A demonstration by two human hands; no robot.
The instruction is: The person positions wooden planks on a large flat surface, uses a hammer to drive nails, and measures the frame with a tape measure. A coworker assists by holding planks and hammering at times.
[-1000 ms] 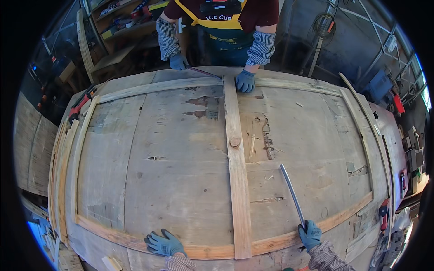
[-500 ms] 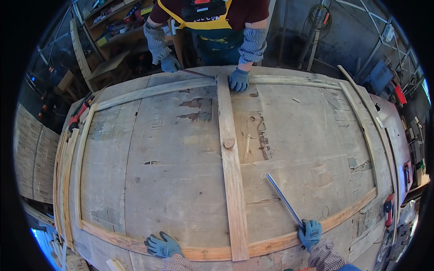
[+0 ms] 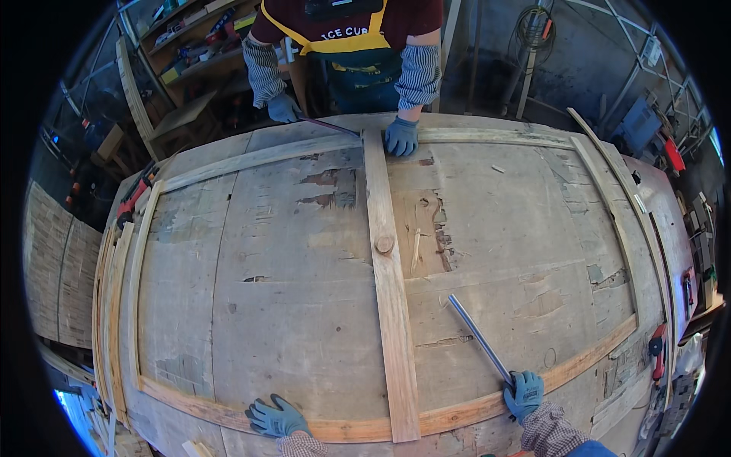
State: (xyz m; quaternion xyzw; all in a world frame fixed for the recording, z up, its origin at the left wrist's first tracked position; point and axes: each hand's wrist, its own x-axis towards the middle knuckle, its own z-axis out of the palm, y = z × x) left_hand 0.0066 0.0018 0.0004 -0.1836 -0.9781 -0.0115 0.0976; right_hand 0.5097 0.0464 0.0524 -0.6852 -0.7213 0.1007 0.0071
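My left hand (image 3: 277,417), in a blue-grey work glove, lies with spread fingers on the near rail (image 3: 199,406) of a wooden frame. My right hand (image 3: 523,395), gloved alike, is closed around the lower end of a shiny metal rod (image 3: 478,336). The rod slants up and left over the table, just inside the near rail. Between my hands, a wide wooden crosspiece (image 3: 393,329) with a large knot runs from the near rail to the far one. Its near end overlaps the near rail.
Across the table (image 3: 297,320), a co-worker's gloved hand (image 3: 401,137) rests beside the crosspiece's far end; the other holds a thin dark rod (image 3: 329,126) against it. Red power tools lie at the left (image 3: 135,196) and right (image 3: 656,353) edges. Loose strips (image 3: 118,305) line the left side.
The co-worker's upper body has shifted slightly back. My hands, the metal rod and the wooden frame keep their places.
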